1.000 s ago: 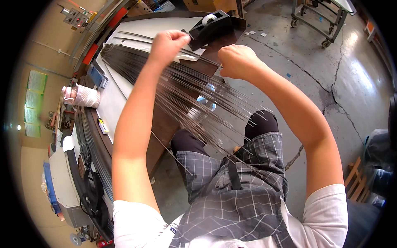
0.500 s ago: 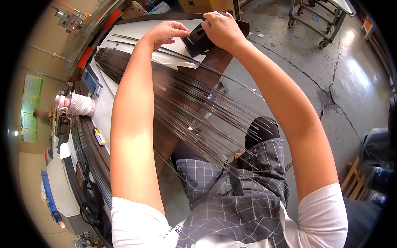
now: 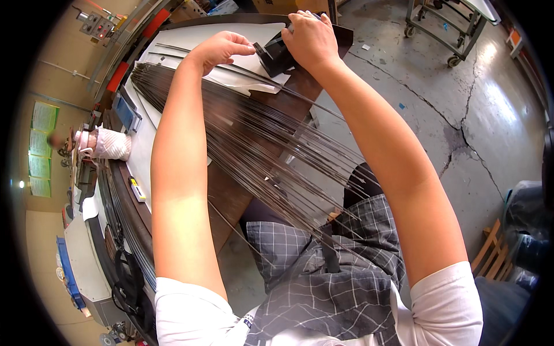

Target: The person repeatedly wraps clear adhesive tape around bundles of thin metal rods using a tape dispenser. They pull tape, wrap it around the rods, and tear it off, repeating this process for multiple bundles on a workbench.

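At the far end of the table, my right hand point(image 3: 313, 43) is wrapped over the top of a black, blocky object point(image 3: 278, 56) shaped like a tape dispenser. Just left of it, my left hand point(image 3: 220, 52) has thumb and forefinger pinched together. A small dark strip point(image 3: 262, 52) shows between those fingertips and the black object; whether the fingers grip it is unclear. Beneath my left forearm, a fan of many thin dark rods point(image 3: 259, 138) lies across the table, their near ends reaching past its edge over my lap. A few separate rods point(image 3: 231, 70) lie beyond the bundle.
White sheets point(image 3: 231, 34) cover part of the brown tabletop point(image 3: 228, 199). At left stand a wrapped pinkish-white cup point(image 3: 112, 144), a yellow-and-white marker-like item point(image 3: 137, 189) and a blue case point(image 3: 126, 112). A wheeled cart point(image 3: 444, 34) is on the cracked floor at far right.
My left hand has drawn back slightly left, away from the black object, and the dark strip now shows in the gap. My right hand has shifted a little up.
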A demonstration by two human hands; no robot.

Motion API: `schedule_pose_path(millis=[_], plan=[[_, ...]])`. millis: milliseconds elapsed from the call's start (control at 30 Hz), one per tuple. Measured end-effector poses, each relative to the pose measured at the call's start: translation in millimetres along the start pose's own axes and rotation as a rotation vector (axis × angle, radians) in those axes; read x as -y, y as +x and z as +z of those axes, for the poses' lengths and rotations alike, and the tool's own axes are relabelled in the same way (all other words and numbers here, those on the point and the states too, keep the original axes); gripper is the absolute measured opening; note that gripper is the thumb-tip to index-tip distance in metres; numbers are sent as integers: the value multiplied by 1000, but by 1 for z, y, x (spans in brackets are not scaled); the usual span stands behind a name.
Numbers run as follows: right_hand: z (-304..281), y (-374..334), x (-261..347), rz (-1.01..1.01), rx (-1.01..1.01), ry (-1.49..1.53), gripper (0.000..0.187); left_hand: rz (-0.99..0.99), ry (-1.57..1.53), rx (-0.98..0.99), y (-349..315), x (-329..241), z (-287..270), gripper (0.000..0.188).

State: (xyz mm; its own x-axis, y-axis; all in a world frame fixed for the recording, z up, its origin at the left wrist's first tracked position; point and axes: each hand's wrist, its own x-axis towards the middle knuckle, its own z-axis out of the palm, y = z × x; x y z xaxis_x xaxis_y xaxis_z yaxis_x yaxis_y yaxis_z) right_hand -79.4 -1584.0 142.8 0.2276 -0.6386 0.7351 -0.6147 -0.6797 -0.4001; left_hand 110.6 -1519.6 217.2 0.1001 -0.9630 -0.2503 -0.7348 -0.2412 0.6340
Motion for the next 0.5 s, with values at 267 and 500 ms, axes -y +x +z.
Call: schedule_pose_path(millis=[267, 500], plan=[[-4, -5, -5, -54, -41, -46, 29, -32, -20, -56, -5, -3, 13, 27], [-21, 4, -4, -21, 54, -7, 21, -156, 589, -350, 0, 16, 26, 19]])
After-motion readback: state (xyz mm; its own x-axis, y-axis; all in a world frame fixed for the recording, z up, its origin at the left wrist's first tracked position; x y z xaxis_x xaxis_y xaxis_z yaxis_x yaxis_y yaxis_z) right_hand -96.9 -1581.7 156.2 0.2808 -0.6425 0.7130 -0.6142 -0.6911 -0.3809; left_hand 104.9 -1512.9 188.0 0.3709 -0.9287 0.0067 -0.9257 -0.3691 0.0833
